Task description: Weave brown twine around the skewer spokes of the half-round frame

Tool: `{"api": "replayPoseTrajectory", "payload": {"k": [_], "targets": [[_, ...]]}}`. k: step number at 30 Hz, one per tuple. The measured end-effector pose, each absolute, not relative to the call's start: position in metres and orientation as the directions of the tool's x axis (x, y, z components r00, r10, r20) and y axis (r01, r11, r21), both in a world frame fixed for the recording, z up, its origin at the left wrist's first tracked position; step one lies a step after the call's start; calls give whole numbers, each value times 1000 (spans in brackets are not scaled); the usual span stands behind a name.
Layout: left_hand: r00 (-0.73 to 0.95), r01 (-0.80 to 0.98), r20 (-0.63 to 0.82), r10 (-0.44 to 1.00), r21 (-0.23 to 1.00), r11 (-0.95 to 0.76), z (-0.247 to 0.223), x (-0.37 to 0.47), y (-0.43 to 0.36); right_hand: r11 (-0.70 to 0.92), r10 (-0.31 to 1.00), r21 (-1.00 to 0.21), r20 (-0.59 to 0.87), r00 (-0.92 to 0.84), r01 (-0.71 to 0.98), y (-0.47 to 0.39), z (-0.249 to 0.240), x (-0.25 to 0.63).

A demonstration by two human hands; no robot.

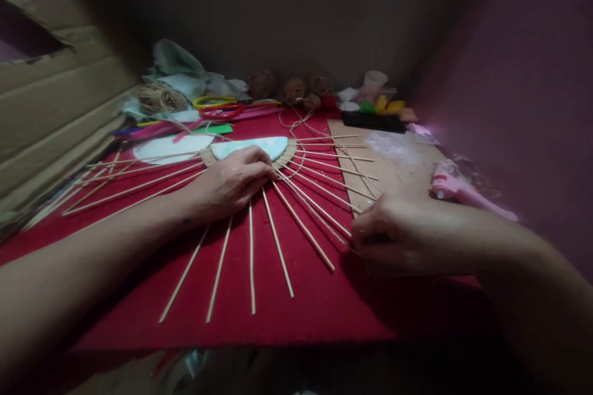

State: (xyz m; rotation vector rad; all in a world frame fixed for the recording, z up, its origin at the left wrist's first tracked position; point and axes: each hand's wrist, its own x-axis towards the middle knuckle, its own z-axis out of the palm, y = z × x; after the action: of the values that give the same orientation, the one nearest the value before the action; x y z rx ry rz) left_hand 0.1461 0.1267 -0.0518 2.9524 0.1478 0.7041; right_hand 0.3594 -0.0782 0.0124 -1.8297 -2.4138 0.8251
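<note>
A half-round piece with a pale mint panel and a woven twine rim lies on the red cloth. Thin wooden sticks fan out from that rim on both sides and towards me. My left hand rests over the near edge, its fingertips pinched on the rim among the sticks. To the right, my right hand is closed on a strand of twine, which runs taut from the rim beside the sticks. More loose twine trails from the far side of the rim. My left fingertips partly hide the weave.
A white oval lies at left under some sticks. Scissors, twine balls and a black tray line the back. Brown board and a pink glue gun are at right. Cardboard stands at left.
</note>
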Motion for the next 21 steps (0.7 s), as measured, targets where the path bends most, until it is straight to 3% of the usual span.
{"api": "replayPoseTrajectory", "payload": {"k": [5,10,13,17,21], "targets": [[902,92,409,141,136,-986,-53,147,126,140,917,-387,-297,-267,912,-80,9,368],[918,109,378,120,51,-993,-50,145,125,181,868,-430,-354,-349,885,-79,6,360],[923,110,366,115,35,-993,-47,145,124,167,878,-377,-363,-311,911,-78,5,355],[925,102,367,100,16,-995,-44,142,124,122,928,-273,-310,-207,954,-78,1,360],[924,81,374,76,1,-997,-44,141,125,132,945,-320,-246,-217,938,-77,4,366]]}}
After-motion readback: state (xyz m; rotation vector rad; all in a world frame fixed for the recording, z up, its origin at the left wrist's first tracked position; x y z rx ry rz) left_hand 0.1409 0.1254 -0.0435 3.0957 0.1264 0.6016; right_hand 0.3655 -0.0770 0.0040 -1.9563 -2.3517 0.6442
